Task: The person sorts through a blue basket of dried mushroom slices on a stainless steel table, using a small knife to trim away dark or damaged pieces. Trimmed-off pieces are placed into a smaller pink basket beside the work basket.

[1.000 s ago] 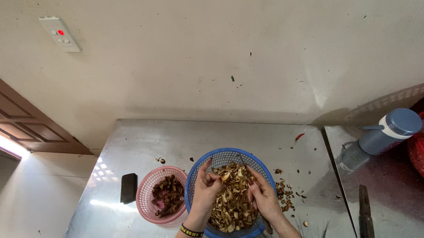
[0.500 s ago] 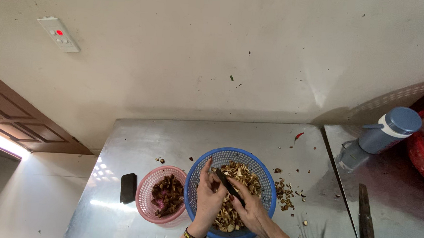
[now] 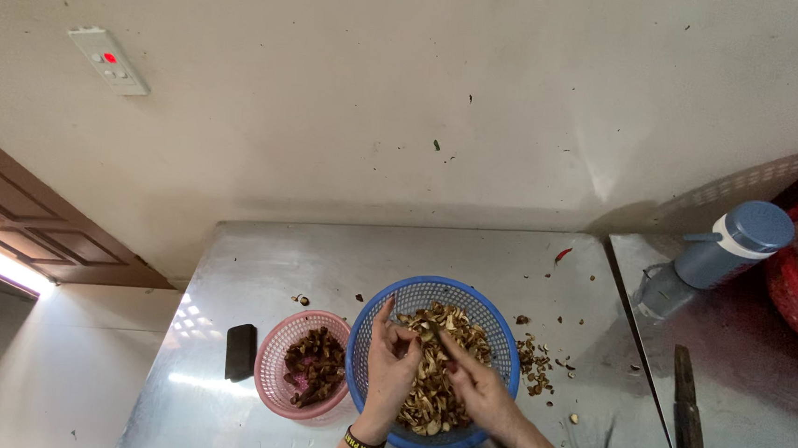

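We judge the sorting partly done: the big blue basket [image 3: 439, 297] at lower centre is heaped with pale dried slices [image 3: 429, 399], while the small pink basket [image 3: 269, 374] to its left holds only a modest pile of dark pieces [image 3: 314, 366]. Both our hands work inside the blue basket, the left hand [image 3: 392, 364] with fingers loosely curled, pinching a slice, the right hand [image 3: 479, 391] pinching another beside it. We count two baskets, one dark phone [image 3: 240, 351], one knife [image 3: 686, 411] and one blue flask [image 3: 715, 257].

Blue basket [image 3: 494, 338], pink basket [image 3: 267, 374], grey-blue flask [image 3: 730, 245]
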The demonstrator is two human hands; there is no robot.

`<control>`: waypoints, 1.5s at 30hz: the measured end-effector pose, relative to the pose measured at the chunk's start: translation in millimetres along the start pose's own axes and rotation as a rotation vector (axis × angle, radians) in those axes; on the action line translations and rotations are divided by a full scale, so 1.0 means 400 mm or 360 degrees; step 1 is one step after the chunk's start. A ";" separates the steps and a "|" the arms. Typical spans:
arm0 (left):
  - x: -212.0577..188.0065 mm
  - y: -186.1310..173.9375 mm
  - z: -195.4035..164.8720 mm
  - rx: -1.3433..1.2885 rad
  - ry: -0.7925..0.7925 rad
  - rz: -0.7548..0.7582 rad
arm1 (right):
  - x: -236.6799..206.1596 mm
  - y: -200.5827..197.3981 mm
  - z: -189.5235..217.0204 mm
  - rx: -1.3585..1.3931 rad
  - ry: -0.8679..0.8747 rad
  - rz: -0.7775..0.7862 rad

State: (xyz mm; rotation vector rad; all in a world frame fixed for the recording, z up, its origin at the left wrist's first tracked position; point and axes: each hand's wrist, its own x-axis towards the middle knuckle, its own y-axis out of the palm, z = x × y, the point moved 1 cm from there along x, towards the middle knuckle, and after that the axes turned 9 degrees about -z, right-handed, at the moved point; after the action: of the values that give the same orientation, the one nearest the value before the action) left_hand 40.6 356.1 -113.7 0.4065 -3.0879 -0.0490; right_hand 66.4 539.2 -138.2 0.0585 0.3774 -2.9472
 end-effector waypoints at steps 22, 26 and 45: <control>0.001 0.031 0.079 0.0421 0.0465 0.0008 | 0.042 -0.027 -0.075 0.0308 0.0330 -0.0075; -0.003 0.031 0.079 0.0795 0.0813 0.0155 | 0.057 -0.017 -0.072 0.0281 0.0409 -0.0063; 0.212 -0.431 0.042 0.2659 0.0397 -0.0029 | 0.092 0.033 -0.033 -0.0020 0.0499 0.0048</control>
State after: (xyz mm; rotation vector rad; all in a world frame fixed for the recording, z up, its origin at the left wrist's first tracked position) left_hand 2.6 168.0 -134.7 0.3291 -2.0680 2.2834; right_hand 32.5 523.9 -156.6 0.5239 0.4313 -2.9051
